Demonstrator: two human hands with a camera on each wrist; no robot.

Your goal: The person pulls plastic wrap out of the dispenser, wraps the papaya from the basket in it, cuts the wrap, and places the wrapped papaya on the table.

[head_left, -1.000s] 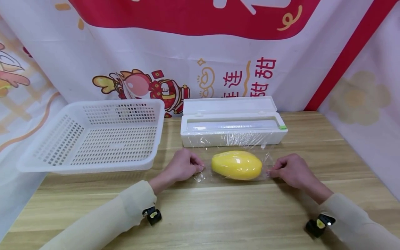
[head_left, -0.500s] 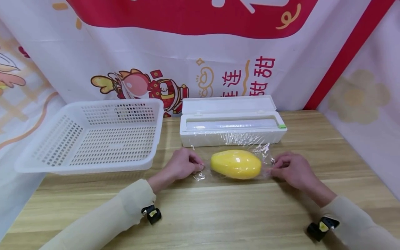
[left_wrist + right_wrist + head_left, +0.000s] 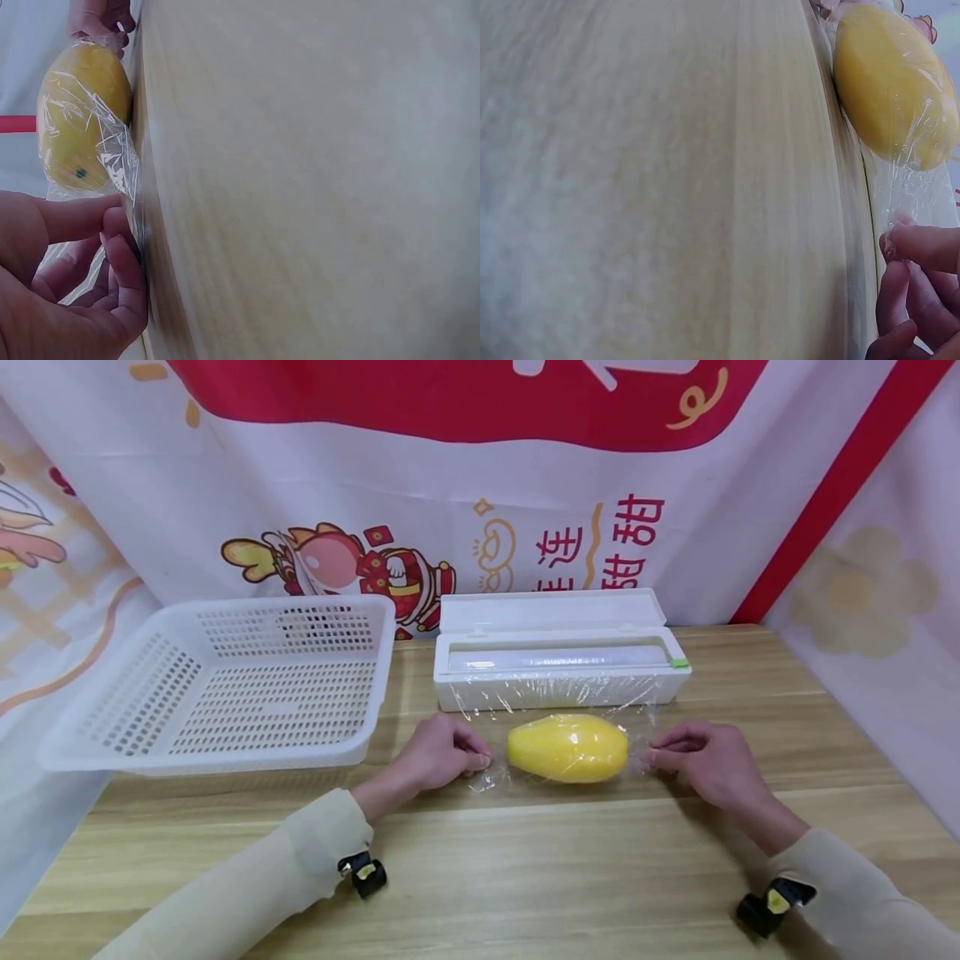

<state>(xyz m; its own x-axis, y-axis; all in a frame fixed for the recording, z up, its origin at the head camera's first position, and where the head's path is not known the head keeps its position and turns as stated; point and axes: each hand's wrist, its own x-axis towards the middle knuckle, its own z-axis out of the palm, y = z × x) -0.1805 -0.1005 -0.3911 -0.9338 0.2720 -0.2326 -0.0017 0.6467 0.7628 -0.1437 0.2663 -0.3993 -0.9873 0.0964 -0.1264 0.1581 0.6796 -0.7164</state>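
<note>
A yellow, papaya-like fruit [image 3: 567, 749] lies sideways on the table, covered by clear plastic wrap [image 3: 118, 154]. The film stretches back from the fruit to the white wrap box [image 3: 555, 692]. At the fruit's left end, my left hand [image 3: 441, 753] pinches a gathered edge of the film between thumb and forefinger. Past its right end, my right hand [image 3: 708, 762] pinches the other edge the same way; the right wrist view shows the film bunched at the fingertips [image 3: 900, 238]. Both hands stay low over the wood.
The wrap box stands behind the fruit with its lid [image 3: 551, 612] raised and a film roll [image 3: 558, 657] inside. To the left is a white perforated basket [image 3: 378, 693]. A printed cloth [image 3: 450, 468] hangs behind the wooden table [image 3: 540, 877].
The fruit has shifted slightly backward, toward the wrap box. The film between fruit and box wrinkles differently. Both hands keep their pinch and have barely moved.
</note>
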